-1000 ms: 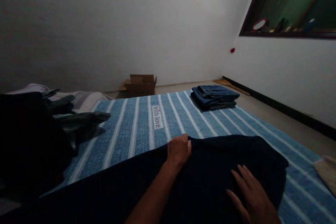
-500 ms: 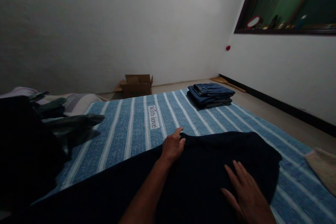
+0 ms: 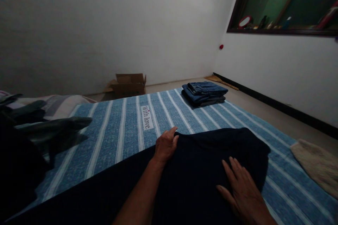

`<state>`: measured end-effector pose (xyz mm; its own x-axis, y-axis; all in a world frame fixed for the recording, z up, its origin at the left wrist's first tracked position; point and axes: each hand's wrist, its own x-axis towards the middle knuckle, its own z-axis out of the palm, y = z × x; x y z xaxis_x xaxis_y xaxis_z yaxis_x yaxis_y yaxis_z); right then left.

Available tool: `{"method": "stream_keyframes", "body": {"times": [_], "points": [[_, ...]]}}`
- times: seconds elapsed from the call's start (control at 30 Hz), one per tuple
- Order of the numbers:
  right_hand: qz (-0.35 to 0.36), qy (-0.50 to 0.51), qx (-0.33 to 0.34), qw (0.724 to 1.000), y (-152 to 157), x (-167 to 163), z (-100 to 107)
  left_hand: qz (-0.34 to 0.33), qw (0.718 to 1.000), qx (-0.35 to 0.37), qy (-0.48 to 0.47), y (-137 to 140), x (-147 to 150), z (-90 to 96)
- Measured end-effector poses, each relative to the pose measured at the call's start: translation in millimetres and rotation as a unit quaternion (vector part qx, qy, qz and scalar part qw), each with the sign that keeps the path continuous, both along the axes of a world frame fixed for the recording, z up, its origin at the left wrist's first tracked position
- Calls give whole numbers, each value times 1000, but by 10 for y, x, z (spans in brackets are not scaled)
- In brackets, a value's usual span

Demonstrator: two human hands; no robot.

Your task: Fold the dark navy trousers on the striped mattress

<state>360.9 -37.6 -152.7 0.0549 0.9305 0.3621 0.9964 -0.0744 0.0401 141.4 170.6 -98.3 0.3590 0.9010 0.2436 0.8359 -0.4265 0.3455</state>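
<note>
A pair of dark navy trousers [image 3: 200, 168] lies spread over the striped blue bed cover, one long part running off toward the lower left. At their far edge my left hand [image 3: 166, 145] has the cloth between thumb and curled fingers, with the index finger pointing forward. My right hand [image 3: 241, 186] rests flat on the wider right part, fingers stretched and thumb apart, holding nothing. Farther back on the bed sits a folded stack of blue jeans [image 3: 204, 93].
Dark, rumpled clothes [image 3: 52, 130] are heaped at the left on the bed cover [image 3: 111, 137]. An open cardboard box [image 3: 129, 85] stands by the wall behind the bed. A beige cloth [image 3: 315, 163] lies at the right edge. A window sill with a mirror [image 3: 245, 21] is at upper right.
The view has turned slightly right, so everything sits farther left in the picture. Both hands keep about the same places on the trousers.
</note>
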Motion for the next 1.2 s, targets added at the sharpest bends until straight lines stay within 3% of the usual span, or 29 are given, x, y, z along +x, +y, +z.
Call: {"method": "stream_keyframes", "body": {"times": [0.37, 0.7, 1.03, 1.2], "points": [[0, 3, 12, 1000, -16, 25, -4, -16, 1000, 18, 2, 16, 7, 21], [-6, 6, -16, 1000, -19, 33, 50, 7, 997, 33, 68, 5, 17, 67], [-11, 3, -31, 999, -21, 21, 77, 56, 992, -46, 102, -25, 18, 218], [-11, 16, -27, 999, -14, 26, 59, 66, 995, 8, 76, -27, 19, 184]]}}
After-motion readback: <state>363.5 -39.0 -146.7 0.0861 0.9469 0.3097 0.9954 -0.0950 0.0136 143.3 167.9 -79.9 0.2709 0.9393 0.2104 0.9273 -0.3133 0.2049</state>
